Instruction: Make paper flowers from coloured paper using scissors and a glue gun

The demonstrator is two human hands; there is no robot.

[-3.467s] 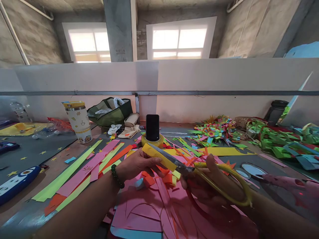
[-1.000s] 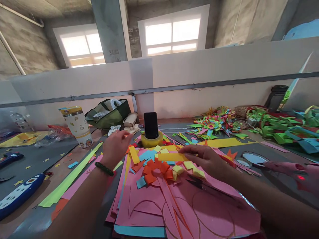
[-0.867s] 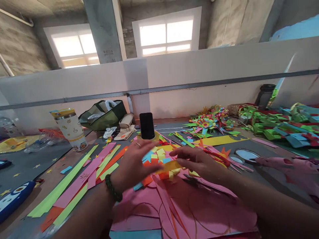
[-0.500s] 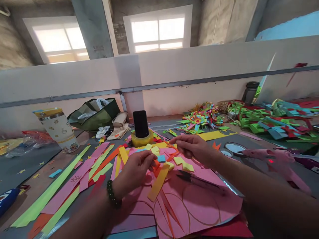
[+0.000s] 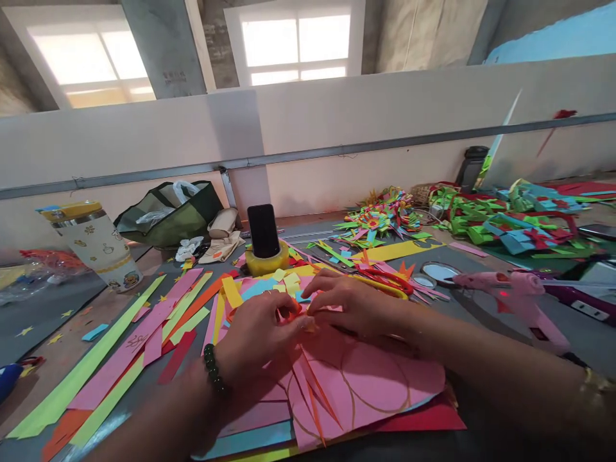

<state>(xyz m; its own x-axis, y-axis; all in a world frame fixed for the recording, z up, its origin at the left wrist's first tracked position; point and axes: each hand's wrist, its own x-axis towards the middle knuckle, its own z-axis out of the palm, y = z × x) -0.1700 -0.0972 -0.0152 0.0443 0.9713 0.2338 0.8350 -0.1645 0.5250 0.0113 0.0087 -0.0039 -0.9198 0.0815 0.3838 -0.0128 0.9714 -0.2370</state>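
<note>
Far to the left of the black phone (image 5: pixel 263 231), the dark table cover (image 5: pixel 43 308) is scattered with yellow paper stars, and a patterned tumbler (image 5: pixel 99 247) is seen tilted in the view; above it, the grey wall is broken by a bright window (image 5: pixel 86 58). Nearer the phone's left, long paper strips (image 5: pixel 139 340) are spread slantwise, and a green bag (image 5: pixel 173 215) is set behind them. The phone is propped upright at a yellow tape roll (image 5: pixel 267 262), backed by a white partition (image 5: pixel 312 115) crossed by a metal rail (image 5: pixel 289 155). In front of the phone, the left hand (image 5: pixel 257 330) and right hand (image 5: pixel 349 301) are held close together, fingers bent, over a pink sheet (image 5: pixel 380 378); orange paper (image 5: pixel 289 312) is ringed by the left thumb and fingers, but whether it is pinched by either hand cannot be told. To the phone's right, red-and-yellow scissors (image 5: pixel 387 280) are laid, then a heap of paper flowers (image 5: pixel 385 218) is piled farther back; well to its right, a pink glue gun (image 5: pixel 510 289) is rested.
</note>
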